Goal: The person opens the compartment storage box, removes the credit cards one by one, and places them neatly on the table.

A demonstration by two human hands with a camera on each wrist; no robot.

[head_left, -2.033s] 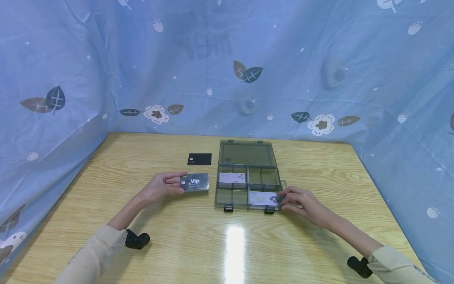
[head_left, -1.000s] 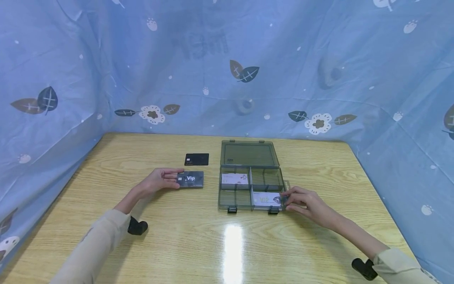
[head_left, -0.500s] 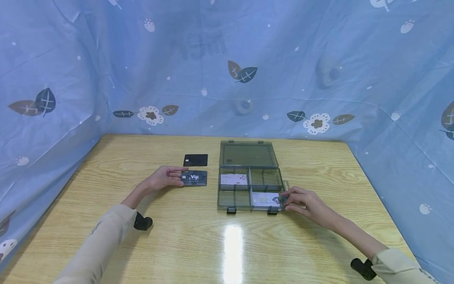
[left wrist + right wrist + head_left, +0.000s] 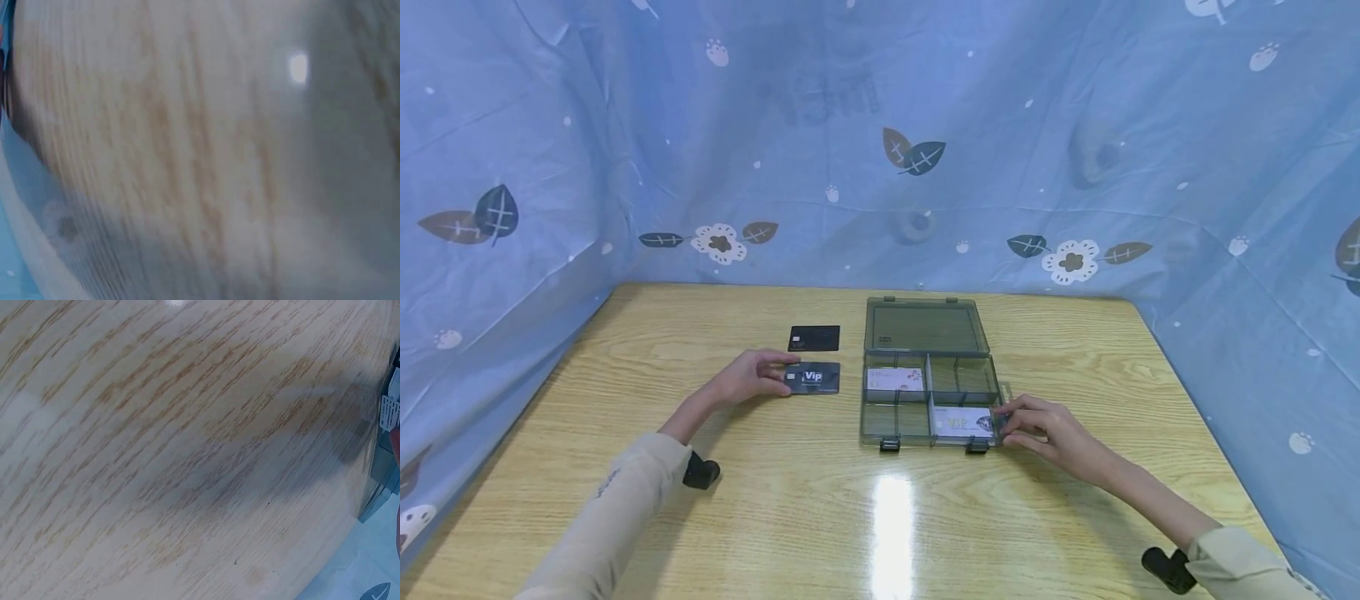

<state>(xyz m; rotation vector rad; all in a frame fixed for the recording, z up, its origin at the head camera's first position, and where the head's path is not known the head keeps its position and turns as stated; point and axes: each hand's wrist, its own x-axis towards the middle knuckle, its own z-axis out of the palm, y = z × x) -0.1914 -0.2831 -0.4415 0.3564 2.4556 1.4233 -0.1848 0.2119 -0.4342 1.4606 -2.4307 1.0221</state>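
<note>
In the head view my left hand (image 4: pixel 751 377) holds a dark grey VIP card (image 4: pixel 812 379) by its left edge, thumb at the near side and fingers at the far side. The card lies flat at or close to the tabletop. Just beyond it is a black VIP card (image 4: pixel 815 337). My right hand (image 4: pixel 1051 429) grips the right side of a smoky see-through compartment box (image 4: pixel 895 423), whose lid (image 4: pixel 927 325) is folded back. A white VIP card (image 4: pixel 961 422) sits in the front right compartment. Another pale card (image 4: pixel 895 379) lies in the back left one.
The wooden table (image 4: pixel 790 517) is backed by a blue patterned cloth (image 4: pixel 820 167) at the rear and sides. Two latches (image 4: pixel 890 446) stick out at the box's front edge. The left wrist view is blurred and shows mostly table.
My left hand has moved the grey card away from me and slightly right, so it lies lined up just in front of the black card. My right hand stays at the box.
</note>
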